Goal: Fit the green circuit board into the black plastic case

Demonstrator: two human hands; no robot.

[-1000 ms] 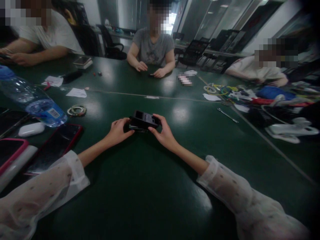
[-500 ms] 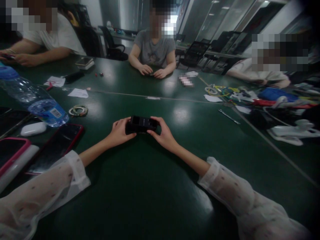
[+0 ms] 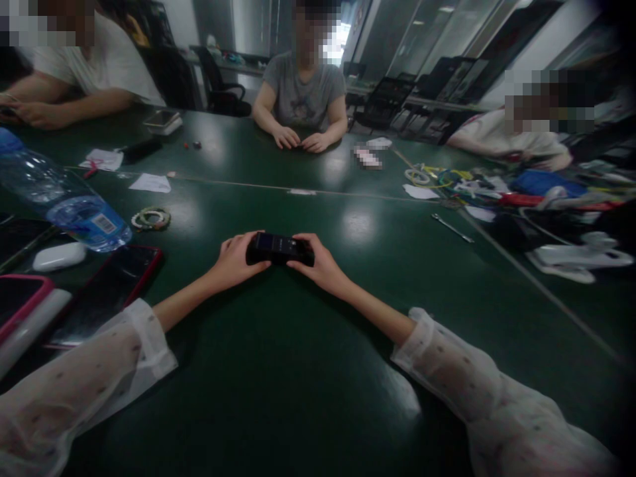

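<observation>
A small black box-shaped device, with faint markings on its upper face, is held between my two hands just over the green table. My left hand grips its left end, thumb along the near side and fingers behind. Around the right end closes my right hand, its thumb on the near edge and fingertips at the far top edge. What exactly the device is, I cannot make out. Part of each end is covered by my fingers.
To my left are a water bottle, a red-edged phone, a white case and bracelets. A wrench-like metal tool and tangled cables lie to the right. Other people sit around the table.
The device has turned slightly in my hands, and my right hand has shifted its grip a little to the left along it. The whole view has moved slightly.
</observation>
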